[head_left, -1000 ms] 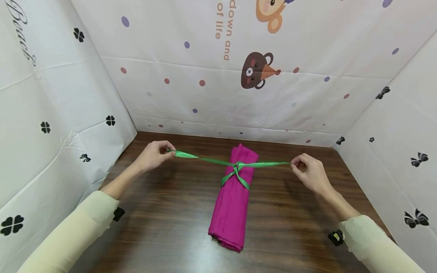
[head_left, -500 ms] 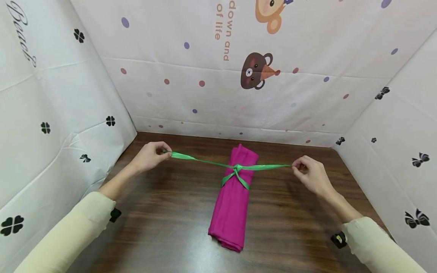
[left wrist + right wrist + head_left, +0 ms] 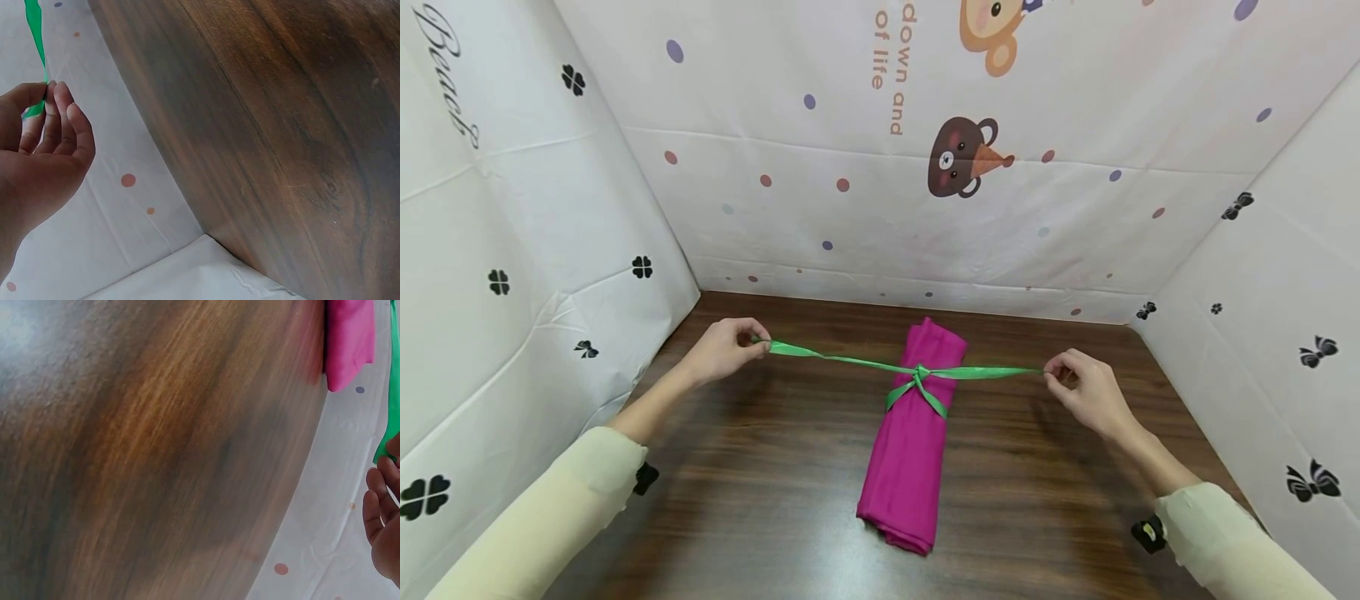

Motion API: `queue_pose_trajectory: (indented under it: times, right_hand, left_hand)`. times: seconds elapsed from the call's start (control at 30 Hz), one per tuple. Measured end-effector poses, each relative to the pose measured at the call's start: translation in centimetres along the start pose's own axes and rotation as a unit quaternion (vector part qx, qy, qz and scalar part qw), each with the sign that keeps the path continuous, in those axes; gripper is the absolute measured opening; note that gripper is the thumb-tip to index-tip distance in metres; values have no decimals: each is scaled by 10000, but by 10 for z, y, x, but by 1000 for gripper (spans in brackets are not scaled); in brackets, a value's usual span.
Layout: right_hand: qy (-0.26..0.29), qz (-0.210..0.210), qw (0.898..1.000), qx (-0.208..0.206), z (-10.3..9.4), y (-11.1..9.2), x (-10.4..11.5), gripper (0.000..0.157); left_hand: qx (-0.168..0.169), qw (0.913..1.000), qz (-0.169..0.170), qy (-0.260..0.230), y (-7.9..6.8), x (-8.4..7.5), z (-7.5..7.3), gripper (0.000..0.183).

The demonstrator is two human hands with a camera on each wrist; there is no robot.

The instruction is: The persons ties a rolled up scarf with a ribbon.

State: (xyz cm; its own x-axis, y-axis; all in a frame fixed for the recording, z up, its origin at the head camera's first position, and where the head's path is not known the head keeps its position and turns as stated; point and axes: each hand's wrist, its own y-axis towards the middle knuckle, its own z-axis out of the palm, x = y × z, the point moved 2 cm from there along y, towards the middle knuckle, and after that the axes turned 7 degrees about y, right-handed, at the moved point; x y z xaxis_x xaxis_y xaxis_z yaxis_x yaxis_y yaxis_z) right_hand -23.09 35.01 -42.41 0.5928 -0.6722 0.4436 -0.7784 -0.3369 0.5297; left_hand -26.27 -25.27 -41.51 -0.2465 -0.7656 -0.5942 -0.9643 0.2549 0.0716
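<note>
A rolled magenta cloth [image 3: 904, 467] lies lengthwise on the wooden table, with a green ribbon [image 3: 977, 372] crossed around its upper part and knotted on top. My left hand [image 3: 724, 350] pinches one ribbon end between thumb and fingers, off to the left of the roll. On the other side my right hand [image 3: 1092, 393] pinches the opposite end. Both tails stretch out sideways from the knot, nearly straight. The left wrist view shows a short bit of ribbon [image 3: 35, 110] sticking out past the left thumb. At the right wrist view's edge, the right hand [image 3: 386, 512] is partly cut off.
The dark wooden table [image 3: 775, 500] ends at a white printed cloth backdrop [image 3: 760, 217] behind the roll. Similar white sheets hang on the left [image 3: 550, 350] and right [image 3: 1255, 333]. Black wrist devices are strapped under both sleeves.
Both hands have come slightly toward me and a little farther apart, still pinching the ribbon ends. The knot has sunk closer onto the cloth roll, which has stayed in place.
</note>
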Motion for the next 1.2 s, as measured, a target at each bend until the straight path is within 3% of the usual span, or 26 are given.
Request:
queue_pose_trajectory:
  times: [0.37, 0.53, 1.2]
  right_hand:
    - [1, 11, 10000, 12, 3, -7, -1, 16]
    - [-16, -118, 9999, -17, 3, -8, -2, 25]
    - [-262, 19, 9996, 48, 2, -17, -14, 24]
  left_hand:
    - [36, 9984, 149, 546, -5, 6, 2, 7]
    - [-13, 9981, 131, 599, -7, 9, 3, 8]
    - [14, 9981, -108, 609, -11, 23, 4, 5]
